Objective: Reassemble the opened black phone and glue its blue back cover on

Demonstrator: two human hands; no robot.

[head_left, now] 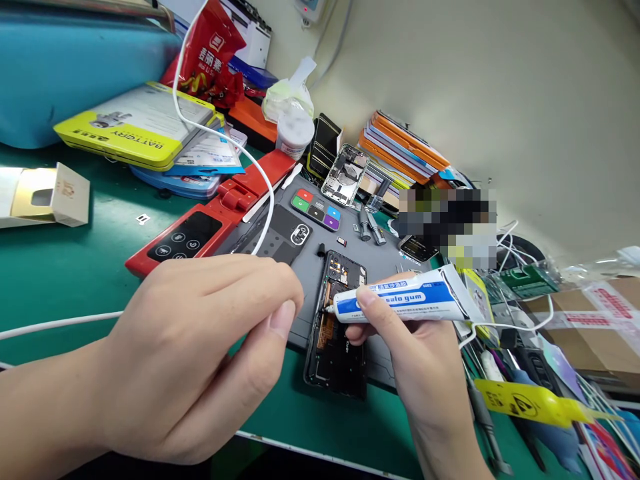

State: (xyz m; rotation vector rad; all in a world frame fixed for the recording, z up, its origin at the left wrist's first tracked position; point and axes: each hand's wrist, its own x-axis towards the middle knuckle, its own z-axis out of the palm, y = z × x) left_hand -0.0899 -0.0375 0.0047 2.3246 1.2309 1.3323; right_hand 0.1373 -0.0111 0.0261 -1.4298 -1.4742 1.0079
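Note:
My right hand (417,357) is wrapped round a white and blue glue tube (405,297), thumb on its upper side. The tube lies nearly level, its narrow nozzle pointing left over an opened phone (337,353). The phone's back is off, with circuit parts and a ribbon showing. Whether the nozzle touches the phone, I cannot tell. Left of the phone, my left hand (200,360) is closed, thumb against the curled index finger; anything inside that pinch is hidden. A dark phone back cover (277,237) lies on the grey work mat (390,343) beyond this hand.
A red device with a touch panel (180,240) lies along the mat's left side. Loops of white cable (267,173) hang in front of it. Farther back are another opened phone (346,175) and two screwdrivers (370,227). Tools and a yellow-handled brush (530,402) crowd the right.

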